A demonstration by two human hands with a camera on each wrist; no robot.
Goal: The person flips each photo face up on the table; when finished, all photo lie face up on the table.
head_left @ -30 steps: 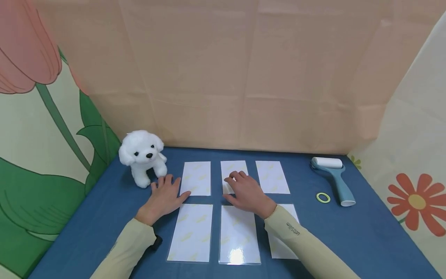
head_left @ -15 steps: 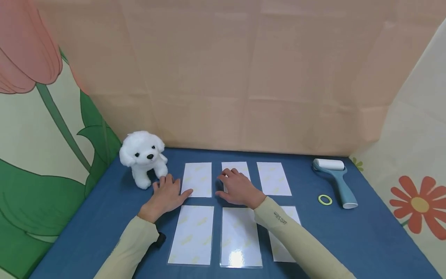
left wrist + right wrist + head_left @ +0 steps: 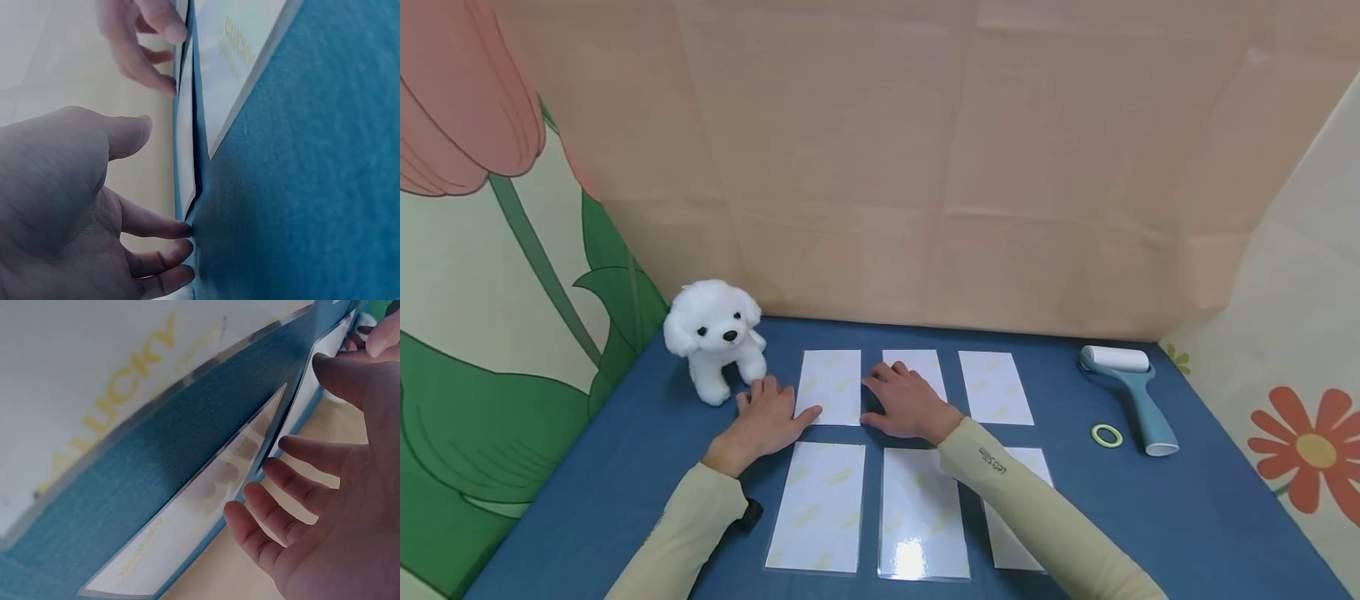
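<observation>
My left hand [image 3: 760, 425] rests at the left edge of the back-left white card [image 3: 831, 385], fingers spread and its thumb reaching over the card's lower corner. In the left wrist view, the fingertips [image 3: 181, 250] touch the blue cloth beside a card edge. My right hand [image 3: 906, 407] hovers over the back-middle card [image 3: 929, 365], covering part of it, with loosely bent fingers pointing toward the back-left card. The right wrist view shows nothing between those fingers [image 3: 262, 512], and faint yellow "LUCKY" print on a clear-edged card [image 3: 144, 550].
Nearer lie the front-left card [image 3: 818, 507], the glossy front-middle card [image 3: 921, 500] and a front-right card [image 3: 1018, 525], partly under my right sleeve. Beyond is a back-right card [image 3: 997, 387]. A white plush dog [image 3: 715, 342] sits left; a lint roller [image 3: 1131, 396] and yellow-green ring [image 3: 1107, 435] lie right.
My right hand has shifted left across the back-middle card toward the gap beside the back-left card. The left hand has stayed almost in place. The head view has shifted slightly.
</observation>
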